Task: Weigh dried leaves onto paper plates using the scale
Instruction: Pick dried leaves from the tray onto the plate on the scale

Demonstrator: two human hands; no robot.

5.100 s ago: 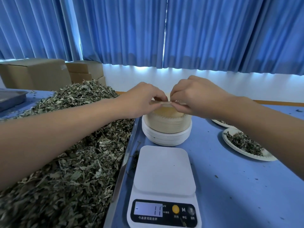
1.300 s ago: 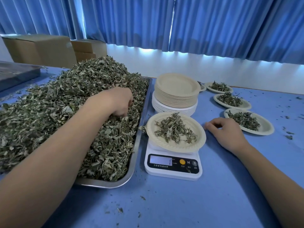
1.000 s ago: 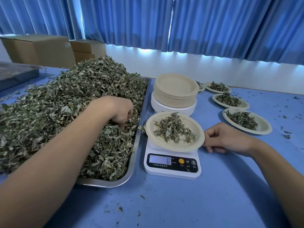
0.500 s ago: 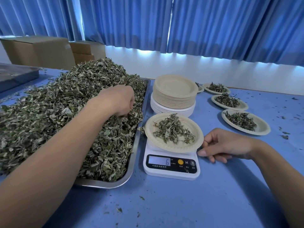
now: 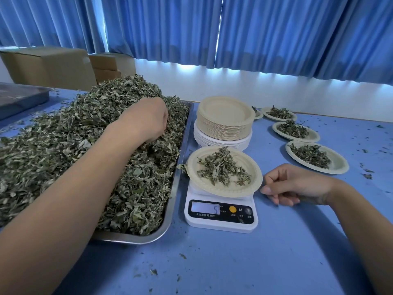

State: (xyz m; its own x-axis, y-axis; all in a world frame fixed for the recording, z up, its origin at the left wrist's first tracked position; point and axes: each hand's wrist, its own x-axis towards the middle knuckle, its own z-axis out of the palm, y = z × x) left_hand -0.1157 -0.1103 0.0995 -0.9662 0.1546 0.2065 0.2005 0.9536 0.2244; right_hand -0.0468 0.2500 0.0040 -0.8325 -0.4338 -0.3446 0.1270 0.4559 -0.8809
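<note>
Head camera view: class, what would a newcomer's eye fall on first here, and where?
A huge heap of dried leaves fills the metal tray on the left, with the left hand dug into it. In the middle, a paper plate holding a small pile sits on the white scale, the right hand resting beside it. Blue curtains span the back.
</note>
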